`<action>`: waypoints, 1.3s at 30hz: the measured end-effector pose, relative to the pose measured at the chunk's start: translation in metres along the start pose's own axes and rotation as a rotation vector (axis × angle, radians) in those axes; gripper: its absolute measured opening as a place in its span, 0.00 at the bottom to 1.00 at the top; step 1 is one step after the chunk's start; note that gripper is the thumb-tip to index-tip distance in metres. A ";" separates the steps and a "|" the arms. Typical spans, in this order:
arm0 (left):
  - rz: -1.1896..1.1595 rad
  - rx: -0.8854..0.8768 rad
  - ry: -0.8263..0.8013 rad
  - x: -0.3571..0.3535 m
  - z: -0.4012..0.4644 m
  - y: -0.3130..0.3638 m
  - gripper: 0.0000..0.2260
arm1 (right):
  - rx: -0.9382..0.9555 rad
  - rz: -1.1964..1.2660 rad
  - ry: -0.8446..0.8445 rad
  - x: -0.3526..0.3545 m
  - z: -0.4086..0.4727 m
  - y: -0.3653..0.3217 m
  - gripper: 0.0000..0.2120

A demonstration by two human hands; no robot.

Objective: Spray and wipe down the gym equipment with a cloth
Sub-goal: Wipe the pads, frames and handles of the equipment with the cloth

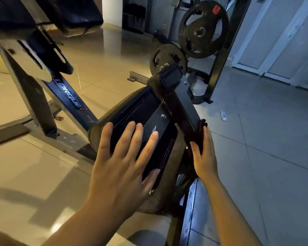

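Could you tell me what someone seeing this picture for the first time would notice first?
The two bare hands in the foreground: the left hand lies spread with straight fingers on the underside of a black pad, while the right hand presses a dark cloth against the metal frame bar beside it. Behind, at the upper right, hang two black weight plates.
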State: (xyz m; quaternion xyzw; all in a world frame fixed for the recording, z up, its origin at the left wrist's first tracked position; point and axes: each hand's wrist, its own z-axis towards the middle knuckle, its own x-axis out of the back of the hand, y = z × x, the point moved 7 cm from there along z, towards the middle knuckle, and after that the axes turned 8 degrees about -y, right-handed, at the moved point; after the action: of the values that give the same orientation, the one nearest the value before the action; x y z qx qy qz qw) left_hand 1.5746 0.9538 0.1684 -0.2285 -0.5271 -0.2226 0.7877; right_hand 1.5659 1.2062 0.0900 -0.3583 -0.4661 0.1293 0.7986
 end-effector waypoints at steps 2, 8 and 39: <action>-0.004 -0.003 -0.007 0.000 -0.001 0.000 0.31 | -0.033 -0.016 -0.005 0.000 -0.001 0.000 0.31; 0.002 0.000 -0.017 0.001 0.001 0.006 0.30 | 0.112 -0.152 -0.018 0.000 0.037 -0.055 0.31; 0.097 0.225 -0.117 -0.001 0.003 0.028 0.33 | 0.079 0.166 -0.118 -0.008 -0.021 0.049 0.34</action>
State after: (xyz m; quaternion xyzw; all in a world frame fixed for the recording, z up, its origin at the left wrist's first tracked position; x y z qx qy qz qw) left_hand 1.5889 0.9783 0.1646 -0.1766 -0.5822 -0.1099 0.7860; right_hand 1.5851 1.2269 0.0445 -0.3555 -0.4757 0.2341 0.7697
